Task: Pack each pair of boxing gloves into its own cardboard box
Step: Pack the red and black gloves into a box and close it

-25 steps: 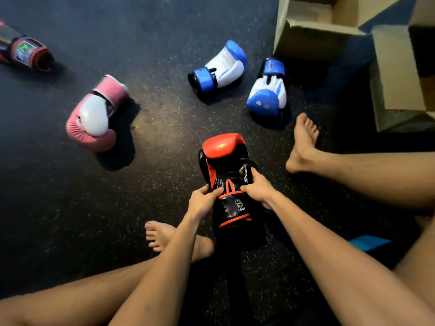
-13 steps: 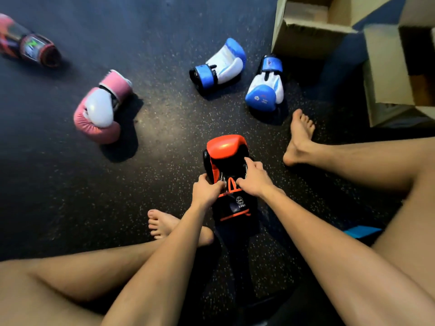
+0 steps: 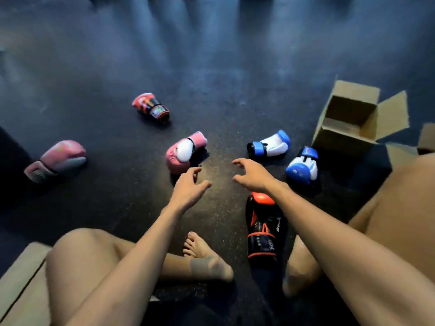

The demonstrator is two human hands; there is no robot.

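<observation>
Between the bare shins point(image 3: 303, 262): black glossy boxing glove with an orange-red padded tip point(image 3: 264, 231), flat on the floor, long axis running near to far, tip pointing away from the body, banded cuff toward it, upper edge crossed by the right forearm. Well apart, far and to the left: second red-and-black boxing glove point(image 3: 151, 108), on its side, cuff turned right and nearer. Left hand point(image 3: 189, 187) raised over the floor, fingers loosely curled and spread, gripping nothing; right hand point(image 3: 250, 175) beside it, thumb and fingers likewise apart, gripping nothing, beyond the near glove's tip. Just past the left fingertips: pink-and-white boxing glove point(image 3: 182, 151), cuff up and right. Far left, blurred: other pink boxing glove point(image 3: 55, 160), cuff toward the near left. To the right: blue-and-white boxing glove point(image 3: 269, 144) lying crosswise, cuff to the left, and near it a second blue-and-white boxing glove point(image 3: 302, 165), cuff pointing away. Behind those: open brown cardboard box point(image 3: 346, 123), flaps spread. More brown cardboard point(image 3: 426, 137) at the right edge, a tan cardboard panel point(image 3: 21, 278) at the lower left, a bare foot point(image 3: 202, 252) in the middle. Everything on a dark rubber floor with pale speckles point(image 3: 223, 90); far part of the room smeared into pale vertical streaks, unreadable.
</observation>
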